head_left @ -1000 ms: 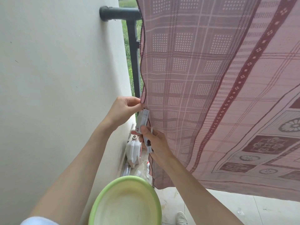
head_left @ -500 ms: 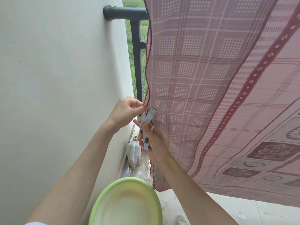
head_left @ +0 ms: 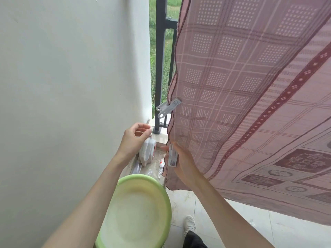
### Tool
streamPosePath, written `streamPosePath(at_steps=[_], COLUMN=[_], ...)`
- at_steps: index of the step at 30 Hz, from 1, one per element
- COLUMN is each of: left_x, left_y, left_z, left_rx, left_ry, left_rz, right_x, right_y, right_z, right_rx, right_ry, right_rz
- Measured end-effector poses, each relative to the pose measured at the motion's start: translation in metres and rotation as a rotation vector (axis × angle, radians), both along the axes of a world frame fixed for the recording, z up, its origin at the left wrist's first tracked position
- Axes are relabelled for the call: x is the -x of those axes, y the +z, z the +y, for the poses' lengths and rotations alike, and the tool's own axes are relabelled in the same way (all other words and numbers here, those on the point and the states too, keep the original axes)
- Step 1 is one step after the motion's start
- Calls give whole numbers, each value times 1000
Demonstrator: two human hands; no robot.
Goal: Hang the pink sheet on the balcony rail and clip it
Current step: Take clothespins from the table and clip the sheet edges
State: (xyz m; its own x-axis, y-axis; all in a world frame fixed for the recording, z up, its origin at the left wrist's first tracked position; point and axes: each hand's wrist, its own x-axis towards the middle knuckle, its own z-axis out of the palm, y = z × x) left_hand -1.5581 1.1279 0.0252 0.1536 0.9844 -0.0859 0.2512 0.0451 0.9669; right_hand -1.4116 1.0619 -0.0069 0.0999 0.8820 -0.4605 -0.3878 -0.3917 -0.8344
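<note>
Now released: grey clothes peg [head_left: 168, 107] bites pink sheet [head_left: 250, 86] edge beside railing post [head_left: 160, 68]. Left hand [head_left: 133, 138] loose, empty; right hand [head_left: 180, 161] grips second peg [head_left: 173, 156]. Clipping seemingly part done.

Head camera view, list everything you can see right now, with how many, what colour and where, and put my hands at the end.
Pink sheet: one, pink with dark red patterned bands, hanging across the right half.
Clip on sheet: one, grey, clamped on the sheet's left edge at mid height.
Spare clip: one, grey-white, held in the right hand.
Balcony rail post: one, black, between the wall and the sheet.
Wall: one, white, left half.
Basin: one, light green, bottom centre.
Plastic jug: one, whitish, on the floor by the wall.
Shoe: one, white, bottom centre.
Left hand: near the wall, holding nothing I can make out.
Right hand: at the sheet's lower left edge.
</note>
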Motion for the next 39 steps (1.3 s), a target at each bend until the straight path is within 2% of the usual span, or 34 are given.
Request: streamPosePath(at_steps=[4, 8, 12, 15, 20, 23, 26, 28, 30, 34, 39], left_x=[2, -7, -19, -30, -51, -63, -71, -76, -78, -79, -66], left_y=[-66, -123, -166, -194, -231, -242, -249, -252, -253, -249, -243], left_z=[-20, -23, -10, -1, 11, 20, 25, 24, 20, 13, 20], left_rx=[162, 225, 186, 190, 204, 122, 27, 34, 50, 11, 4], left_ry=[-49, -118, -128, -243, -307, -280, -170, -87, -19, 76, -49], left_rz=[49, 139, 210, 264, 257, 156, 157, 125, 116, 172, 194], right_x=[-10, -19, -23, -26, -30, -34, -39, -42, -41, -34, -32], right_y=[-33, -59, -96, -120, -149, -161, -173, -178, -182, -188, -195], right_z=[-14, -11, -1, -1, 3, 8, 10, 9, 9, 8, 7], right_rx=[97, 194, 273, 309, 348, 349, 355, 366, 388, 392, 465], right_ry=[-13, -49, -55, -92, -93, -102, -107, -116, -153, -214, -306], right_rz=[-134, -213, -225, -218, -266, -313, -328, -298, -188, -16, 44])
